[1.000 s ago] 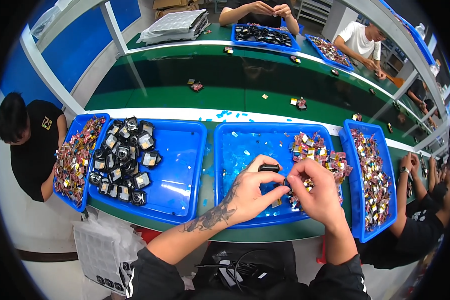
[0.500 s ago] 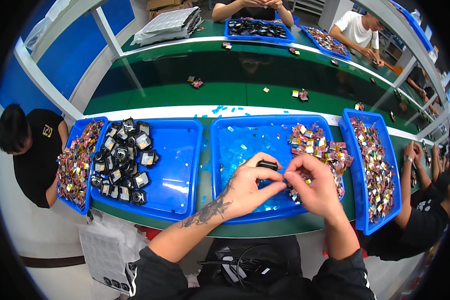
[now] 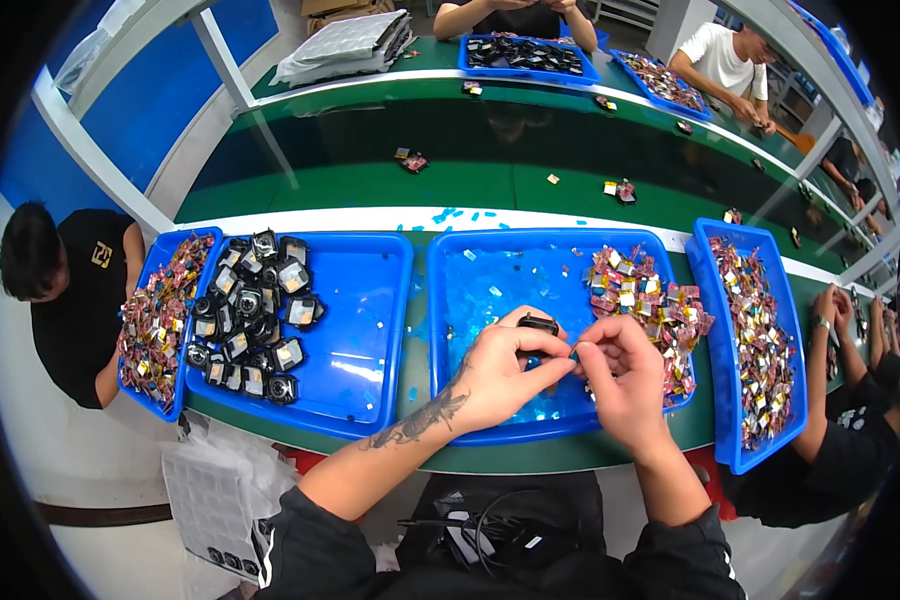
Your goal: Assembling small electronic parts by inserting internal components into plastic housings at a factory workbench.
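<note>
While the left hand [image 3: 505, 375] pinches a small black module [image 3: 538, 325] at lower centre of the head view, over a blue tray [image 3: 450, 300], the right hand [image 3: 625, 375] closes on its edge. It looks light, rigid and fiddly, best held by its sides.
</note>
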A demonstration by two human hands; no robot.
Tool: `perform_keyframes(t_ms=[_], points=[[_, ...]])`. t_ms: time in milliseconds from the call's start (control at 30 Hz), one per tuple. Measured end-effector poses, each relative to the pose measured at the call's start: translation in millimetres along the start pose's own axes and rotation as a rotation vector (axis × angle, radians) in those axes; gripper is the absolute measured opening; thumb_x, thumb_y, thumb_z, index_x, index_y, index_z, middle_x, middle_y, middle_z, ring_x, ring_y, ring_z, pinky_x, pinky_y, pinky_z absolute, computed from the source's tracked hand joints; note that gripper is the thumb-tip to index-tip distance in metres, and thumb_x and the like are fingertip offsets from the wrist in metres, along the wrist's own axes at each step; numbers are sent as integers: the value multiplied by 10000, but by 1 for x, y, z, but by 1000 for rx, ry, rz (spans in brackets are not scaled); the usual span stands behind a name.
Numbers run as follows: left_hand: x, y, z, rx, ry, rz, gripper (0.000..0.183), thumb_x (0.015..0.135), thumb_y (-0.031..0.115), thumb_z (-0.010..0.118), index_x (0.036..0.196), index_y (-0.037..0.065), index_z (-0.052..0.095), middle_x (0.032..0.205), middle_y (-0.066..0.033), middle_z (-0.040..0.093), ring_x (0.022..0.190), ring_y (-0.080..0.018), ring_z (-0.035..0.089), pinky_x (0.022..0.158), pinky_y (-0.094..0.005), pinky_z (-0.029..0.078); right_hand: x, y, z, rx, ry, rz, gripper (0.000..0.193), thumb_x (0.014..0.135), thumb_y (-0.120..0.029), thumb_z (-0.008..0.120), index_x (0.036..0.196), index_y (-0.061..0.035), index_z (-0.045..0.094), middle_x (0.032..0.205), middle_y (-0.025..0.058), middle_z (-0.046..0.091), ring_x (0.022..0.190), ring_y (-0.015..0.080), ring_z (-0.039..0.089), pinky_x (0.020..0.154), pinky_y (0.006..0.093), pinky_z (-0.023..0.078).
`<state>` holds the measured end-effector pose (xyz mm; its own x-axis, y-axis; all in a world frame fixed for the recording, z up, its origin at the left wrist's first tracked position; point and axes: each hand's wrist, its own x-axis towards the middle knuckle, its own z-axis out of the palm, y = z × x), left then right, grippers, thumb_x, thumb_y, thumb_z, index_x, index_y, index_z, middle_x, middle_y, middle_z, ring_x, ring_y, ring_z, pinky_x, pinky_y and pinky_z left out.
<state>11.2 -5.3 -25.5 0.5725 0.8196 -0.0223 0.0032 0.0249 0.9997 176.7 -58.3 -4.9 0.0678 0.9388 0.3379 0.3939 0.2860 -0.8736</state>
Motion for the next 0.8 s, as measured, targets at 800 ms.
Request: perform_keyframes(t_ms=[800], points=[[-3, -3, 3, 284, 100, 228, 110, 808, 133, 736, 896, 68, 724, 1038, -33, 611, 821, -105, 571, 622, -245, 421, 6, 0, -15, -122, -167, 142, 100, 849, 21, 637, 883, 7, 544, 801, 70, 564, 683, 143, 582, 567, 278, 473]])
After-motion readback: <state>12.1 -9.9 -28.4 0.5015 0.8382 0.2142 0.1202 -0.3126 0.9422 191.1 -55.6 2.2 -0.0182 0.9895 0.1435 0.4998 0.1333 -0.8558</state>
